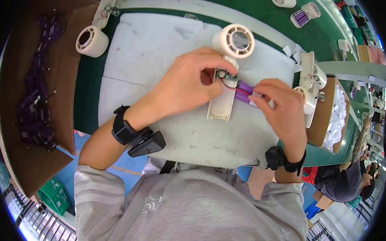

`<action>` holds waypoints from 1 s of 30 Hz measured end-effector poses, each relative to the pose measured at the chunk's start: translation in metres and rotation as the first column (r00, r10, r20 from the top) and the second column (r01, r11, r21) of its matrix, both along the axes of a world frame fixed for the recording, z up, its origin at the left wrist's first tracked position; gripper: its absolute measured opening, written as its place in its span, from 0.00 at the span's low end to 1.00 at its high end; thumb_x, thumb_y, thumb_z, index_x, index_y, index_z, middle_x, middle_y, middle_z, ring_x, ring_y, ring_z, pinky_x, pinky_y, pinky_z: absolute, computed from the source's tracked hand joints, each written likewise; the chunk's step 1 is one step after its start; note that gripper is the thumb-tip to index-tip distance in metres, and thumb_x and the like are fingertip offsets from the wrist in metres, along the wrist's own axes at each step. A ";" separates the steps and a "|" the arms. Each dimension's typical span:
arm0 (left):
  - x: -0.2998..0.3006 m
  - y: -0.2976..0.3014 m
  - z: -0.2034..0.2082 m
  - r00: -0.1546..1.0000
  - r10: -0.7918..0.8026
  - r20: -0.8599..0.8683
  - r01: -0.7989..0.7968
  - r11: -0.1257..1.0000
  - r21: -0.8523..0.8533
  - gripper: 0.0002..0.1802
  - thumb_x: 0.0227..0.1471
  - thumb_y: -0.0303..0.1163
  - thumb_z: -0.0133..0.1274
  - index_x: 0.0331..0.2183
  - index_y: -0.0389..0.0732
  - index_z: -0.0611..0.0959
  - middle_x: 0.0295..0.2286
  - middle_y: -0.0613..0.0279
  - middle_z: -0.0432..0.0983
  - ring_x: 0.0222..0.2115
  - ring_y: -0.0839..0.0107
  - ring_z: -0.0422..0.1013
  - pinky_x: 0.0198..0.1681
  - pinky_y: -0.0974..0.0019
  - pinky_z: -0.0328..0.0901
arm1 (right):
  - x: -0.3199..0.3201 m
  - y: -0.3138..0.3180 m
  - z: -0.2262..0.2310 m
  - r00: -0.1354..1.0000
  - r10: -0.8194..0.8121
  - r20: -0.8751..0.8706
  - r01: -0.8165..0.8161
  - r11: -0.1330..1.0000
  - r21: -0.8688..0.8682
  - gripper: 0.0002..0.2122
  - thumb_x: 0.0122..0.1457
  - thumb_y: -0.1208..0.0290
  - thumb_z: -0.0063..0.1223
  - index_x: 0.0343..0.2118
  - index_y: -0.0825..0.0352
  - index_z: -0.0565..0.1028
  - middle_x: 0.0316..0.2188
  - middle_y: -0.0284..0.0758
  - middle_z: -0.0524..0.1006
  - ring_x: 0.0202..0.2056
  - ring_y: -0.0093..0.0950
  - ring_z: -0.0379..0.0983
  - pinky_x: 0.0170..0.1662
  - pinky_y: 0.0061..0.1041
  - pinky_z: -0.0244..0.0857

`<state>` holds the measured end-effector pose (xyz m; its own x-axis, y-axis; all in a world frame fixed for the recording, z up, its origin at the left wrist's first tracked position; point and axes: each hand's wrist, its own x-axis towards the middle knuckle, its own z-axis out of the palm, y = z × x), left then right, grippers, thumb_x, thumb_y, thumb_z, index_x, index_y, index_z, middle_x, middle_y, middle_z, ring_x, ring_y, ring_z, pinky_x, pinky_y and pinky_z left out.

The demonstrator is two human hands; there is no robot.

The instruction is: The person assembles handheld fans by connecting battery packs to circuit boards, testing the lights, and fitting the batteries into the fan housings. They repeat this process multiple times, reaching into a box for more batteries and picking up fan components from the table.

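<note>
A white handheld fan housing lies open on the pale foam mat, its round fan head pointing away from me. My left hand is closed around the small green circuit board at the neck, thumb and forefinger on either side of it. A purple two-cell battery pack is pinched between the fingertips of my right hand, just right of the handle. Red and dark wires run between board and pack. Part of the board is hidden by my left fingers.
A cardboard box of purple battery packs stands at left, beside another opened fan. More fan parts and a box of white pieces are at right. Small white pads lie at the mat's far corner. Another person sits beyond.
</note>
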<state>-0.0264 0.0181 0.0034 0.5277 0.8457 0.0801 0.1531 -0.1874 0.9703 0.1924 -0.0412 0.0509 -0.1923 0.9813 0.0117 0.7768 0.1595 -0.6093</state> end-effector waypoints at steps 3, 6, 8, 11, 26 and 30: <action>-0.003 -0.002 0.003 1.000 -0.017 0.013 0.017 0.999 -0.030 0.16 0.41 0.21 0.53 0.36 0.41 0.83 0.32 0.60 0.74 0.27 0.72 0.71 0.32 0.71 0.68 | 0.003 -0.008 -0.006 0.997 0.066 0.030 -0.068 0.993 0.095 0.06 0.46 0.77 0.64 0.28 0.69 0.79 0.33 0.36 0.80 0.26 0.28 0.73 0.28 0.27 0.66; -0.002 0.001 0.003 0.999 -0.026 0.024 0.027 0.998 -0.054 0.16 0.42 0.21 0.52 0.37 0.41 0.83 0.32 0.61 0.74 0.27 0.73 0.71 0.32 0.71 0.68 | 0.006 -0.007 -0.006 0.989 0.118 0.088 -0.131 0.978 0.165 0.07 0.46 0.77 0.64 0.28 0.70 0.79 0.34 0.38 0.80 0.27 0.30 0.74 0.29 0.29 0.68; -0.001 0.001 0.003 0.999 -0.025 0.034 0.027 0.997 -0.070 0.17 0.42 0.20 0.52 0.38 0.41 0.83 0.32 0.61 0.75 0.26 0.74 0.71 0.33 0.71 0.68 | 0.006 -0.007 -0.005 0.973 0.158 0.169 -0.192 0.959 0.209 0.07 0.45 0.77 0.64 0.29 0.70 0.79 0.36 0.39 0.80 0.28 0.32 0.75 0.31 0.30 0.70; 0.000 0.001 0.003 0.999 -0.026 0.026 0.029 0.991 -0.133 0.18 0.41 0.20 0.52 0.38 0.41 0.83 0.31 0.61 0.75 0.25 0.74 0.70 0.32 0.72 0.67 | 0.002 -0.010 -0.002 0.966 0.155 0.208 -0.198 0.958 0.208 0.07 0.44 0.79 0.63 0.28 0.71 0.79 0.36 0.40 0.80 0.28 0.33 0.75 0.31 0.30 0.70; 0.006 -0.006 -0.002 0.996 0.082 0.022 -0.077 0.983 -0.169 0.16 0.39 0.20 0.52 0.35 0.40 0.84 0.29 0.61 0.76 0.23 0.74 0.69 0.30 0.70 0.66 | 0.000 -0.008 -0.002 0.960 0.152 0.235 -0.204 0.955 0.217 0.05 0.44 0.79 0.61 0.26 0.72 0.79 0.34 0.42 0.81 0.27 0.35 0.75 0.30 0.30 0.69; 0.005 -0.004 -0.001 0.997 0.076 0.031 -0.072 0.990 -0.123 0.15 0.40 0.20 0.52 0.35 0.40 0.84 0.30 0.59 0.77 0.23 0.72 0.69 0.30 0.69 0.67 | 0.003 -0.008 0.001 0.978 0.136 0.160 -0.161 0.975 0.156 0.06 0.45 0.78 0.62 0.28 0.72 0.80 0.34 0.43 0.81 0.28 0.35 0.75 0.30 0.30 0.69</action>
<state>-0.0210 0.0143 0.0021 0.4620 0.8868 -0.0086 0.1277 -0.0569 0.9902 0.1958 -0.0489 0.0520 -0.3471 0.9282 0.1339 0.8158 0.3693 -0.4450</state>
